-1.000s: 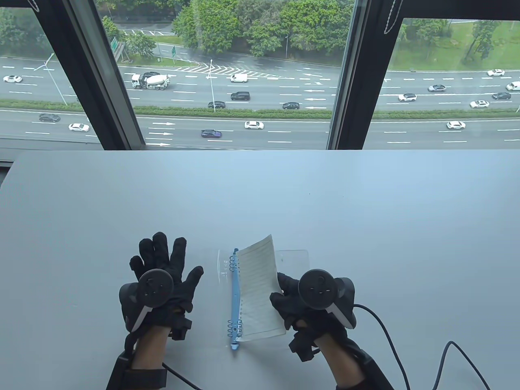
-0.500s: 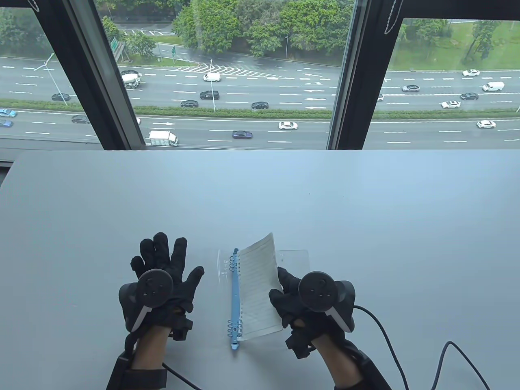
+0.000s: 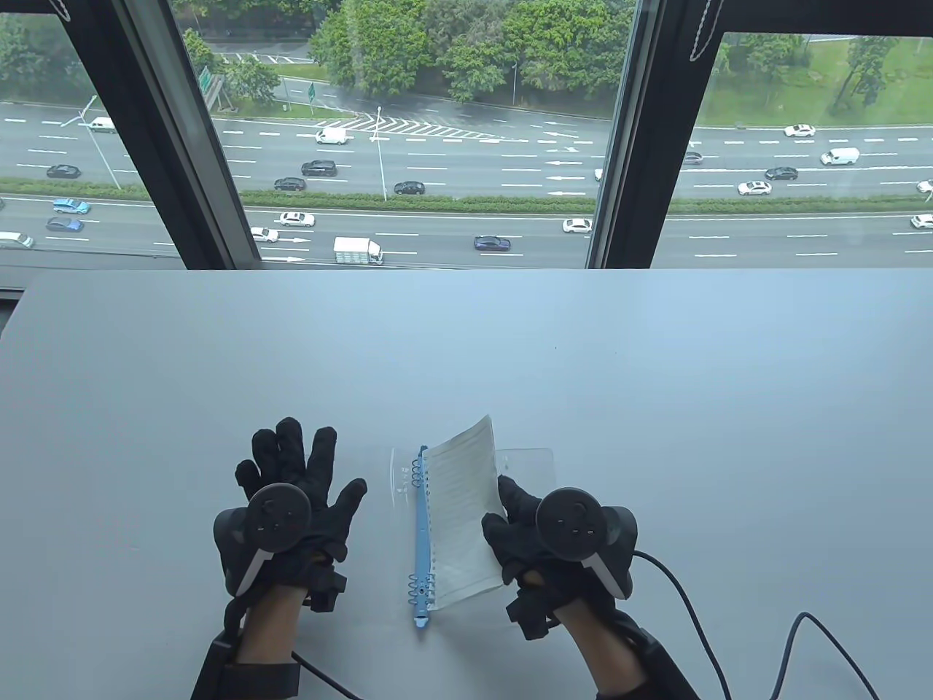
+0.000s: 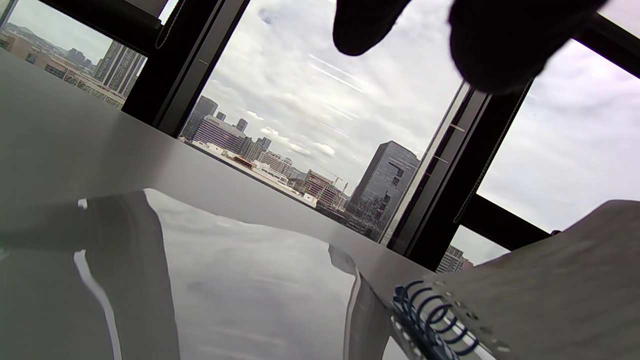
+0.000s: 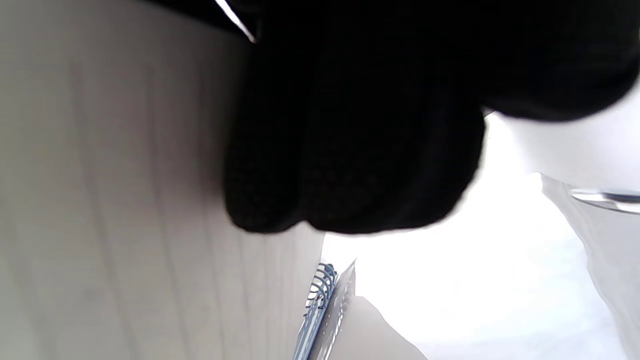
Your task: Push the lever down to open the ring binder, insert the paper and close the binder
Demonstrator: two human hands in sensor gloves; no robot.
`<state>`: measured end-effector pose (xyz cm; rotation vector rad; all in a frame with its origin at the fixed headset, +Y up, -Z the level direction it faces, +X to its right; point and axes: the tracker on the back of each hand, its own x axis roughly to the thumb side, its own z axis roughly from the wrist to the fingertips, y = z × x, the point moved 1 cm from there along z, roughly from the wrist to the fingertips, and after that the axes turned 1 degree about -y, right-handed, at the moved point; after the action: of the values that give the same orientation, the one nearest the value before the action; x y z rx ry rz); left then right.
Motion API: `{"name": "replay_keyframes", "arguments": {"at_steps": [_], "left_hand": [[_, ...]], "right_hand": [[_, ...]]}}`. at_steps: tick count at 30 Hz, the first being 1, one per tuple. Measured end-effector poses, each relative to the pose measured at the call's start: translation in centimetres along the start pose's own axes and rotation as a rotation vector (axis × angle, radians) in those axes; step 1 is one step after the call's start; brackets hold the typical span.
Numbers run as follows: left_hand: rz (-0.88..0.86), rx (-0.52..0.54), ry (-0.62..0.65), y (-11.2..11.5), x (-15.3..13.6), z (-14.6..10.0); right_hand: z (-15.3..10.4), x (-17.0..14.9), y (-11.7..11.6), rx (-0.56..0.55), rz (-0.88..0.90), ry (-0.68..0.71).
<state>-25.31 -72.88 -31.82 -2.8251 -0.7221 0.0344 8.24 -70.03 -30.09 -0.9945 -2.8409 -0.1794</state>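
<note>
A clear-covered binder lies open on the table, its blue ring spine [image 3: 420, 536] running toward me with ring clusters [image 4: 435, 317] at both ends. A lined, hole-punched paper sheet [image 3: 461, 503] leans up from the spine, holes along its left edge near the rings. My right hand [image 3: 510, 536] pinches the sheet's right edge and holds that side lifted. My left hand [image 3: 291, 474] lies flat with fingers spread on the binder's left clear cover [image 4: 225, 280]. Whether the rings stand apart I cannot tell.
The grey table [image 3: 656, 364] reaches back to a large window. The binder's right clear cover [image 3: 528, 461] lies flat beyond my right hand. A black cable [image 3: 729, 642] trails from my right wrist across the near right of the table.
My right hand has drawn the sheet's lower right corner slightly left and up, tilting the paper steeper toward the spine. The left hand has stayed still.
</note>
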Motion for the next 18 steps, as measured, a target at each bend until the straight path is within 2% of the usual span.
{"name": "replay_keyframes", "arguments": {"at_steps": [7, 18], "left_hand": [[-0.004, 0.0, 0.003, -0.02, 0.04, 0.0], [-0.005, -0.003, 0.004, -0.04, 0.06, -0.03]], "right_hand": [[0.25, -0.85, -0.08, 0.044, -0.022, -0.057], [0.3, -0.74, -0.03, 0.042, 0.017, -0.032]]}}
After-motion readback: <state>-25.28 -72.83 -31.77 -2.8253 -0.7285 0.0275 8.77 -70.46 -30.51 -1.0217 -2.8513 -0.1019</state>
